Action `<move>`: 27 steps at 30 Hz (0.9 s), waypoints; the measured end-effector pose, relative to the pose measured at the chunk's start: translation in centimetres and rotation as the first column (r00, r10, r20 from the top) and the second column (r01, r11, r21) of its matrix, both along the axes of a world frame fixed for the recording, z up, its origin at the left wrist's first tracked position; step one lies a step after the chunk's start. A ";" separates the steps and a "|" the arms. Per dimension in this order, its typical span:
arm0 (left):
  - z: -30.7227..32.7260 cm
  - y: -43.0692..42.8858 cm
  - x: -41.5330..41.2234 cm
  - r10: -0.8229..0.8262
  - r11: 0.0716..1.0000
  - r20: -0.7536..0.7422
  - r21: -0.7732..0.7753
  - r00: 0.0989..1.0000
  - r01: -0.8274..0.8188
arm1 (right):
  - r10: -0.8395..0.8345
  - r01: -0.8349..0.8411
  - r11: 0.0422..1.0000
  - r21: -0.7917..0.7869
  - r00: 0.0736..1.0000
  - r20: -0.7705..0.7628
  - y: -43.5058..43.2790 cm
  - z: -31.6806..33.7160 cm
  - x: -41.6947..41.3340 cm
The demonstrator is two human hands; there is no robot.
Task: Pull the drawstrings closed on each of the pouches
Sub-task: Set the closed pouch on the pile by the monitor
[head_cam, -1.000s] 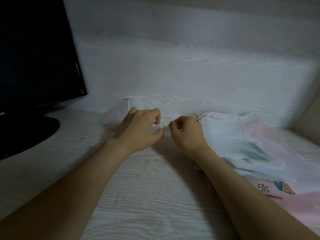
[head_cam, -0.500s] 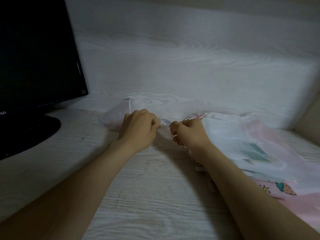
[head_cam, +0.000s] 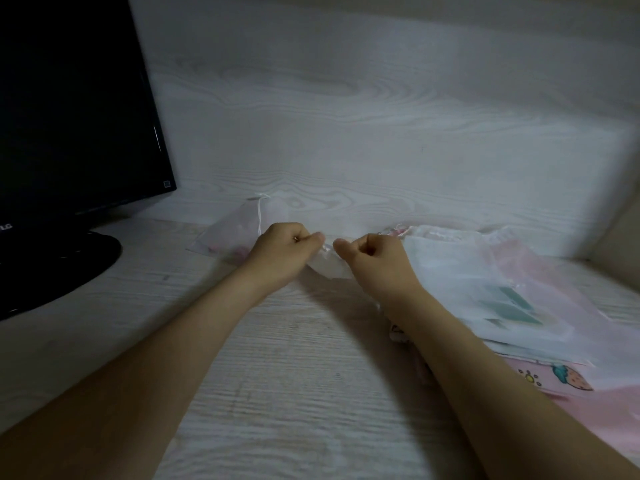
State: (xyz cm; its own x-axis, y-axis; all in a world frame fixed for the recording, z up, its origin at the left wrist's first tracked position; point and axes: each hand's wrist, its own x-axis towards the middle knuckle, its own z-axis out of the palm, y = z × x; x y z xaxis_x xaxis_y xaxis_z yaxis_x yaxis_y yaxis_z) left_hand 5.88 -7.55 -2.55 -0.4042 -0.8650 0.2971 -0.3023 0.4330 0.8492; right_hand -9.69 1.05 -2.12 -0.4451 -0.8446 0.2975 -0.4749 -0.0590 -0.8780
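1. Nearest the viewer, two bare forearms reach forward over a pale wood-grain tabletop (head_cam: pixel 277 393).
2. On the right, a pink printed pouch (head_cam: pixel 568 377) with a cartoon strawberry lies at the bottom of a stack of sheer pouches (head_cam: pixel 467 289). Whether these are drawn closed cannot be told.
3. In the middle, the left hand (head_cam: pixel 284 249) and right hand (head_cam: pixel 375 254) sit close together with fingers curled. Each pinches one side of the mouth of a small sheer pouch (head_cam: pixel 325 266), which lies on the tabletop between them. The cords themselves are too fine to make out.
4. What could go wrong:
   - A thin cord may slip from a pinch if the pull is sharp.
   - Pulling harder on one side than the other would likely bunch the mouth on that side and leave a gap.
   - The flimsy fabric may snag in the channel.
   - The right wrist rests against the stack, so a wide outward pull could drag those pouches askew.
5. Just behind the left hand, another sheer pouch (head_cam: pixel 228 233) leans near the wall, with a white drawstring (head_cam: pixel 259 216) hanging down its front. Its top looks gathered.
6. At far left stands a black monitor (head_cam: pixel 69 116), its screen dark. The only readable writing is "LG" (head_cam: pixel 6 227) on its lower bezel, partly cut off by the frame edge. No writing shows on any pouch.
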 end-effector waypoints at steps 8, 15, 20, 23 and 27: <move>-0.6 -0.9 0.4 0.079 0.996 0.001 -0.037 0.997 -0.079 | -0.080 0.092 0.996 0.012 0.917 -0.391 -0.1 -0.1 0.3; -0.4 -0.5 -0.3 0.047 0.982 -0.244 0.189 0.969 0.000 | -0.098 0.100 0.995 -0.015 0.916 -0.389 -0.1 -0.7 0.5; 0.3 0.0 0.2 0.028 0.960 -0.458 0.261 0.889 0.104 | -0.047 0.066 0.997 0.050 0.948 -0.316 0.1 -0.4 0.8; 0.6 0.5 0.4 0.005 0.943 -0.507 0.289 0.862 0.164 | -0.043 0.061 0.997 0.051 0.955 -0.295 0.0 -0.6 0.6; 0.8 0.6 0.6 -0.045 0.920 -0.495 0.318 0.868 0.229 | -0.048 0.067 0.997 0.045 0.939 -0.340 -0.2 -0.9 0.3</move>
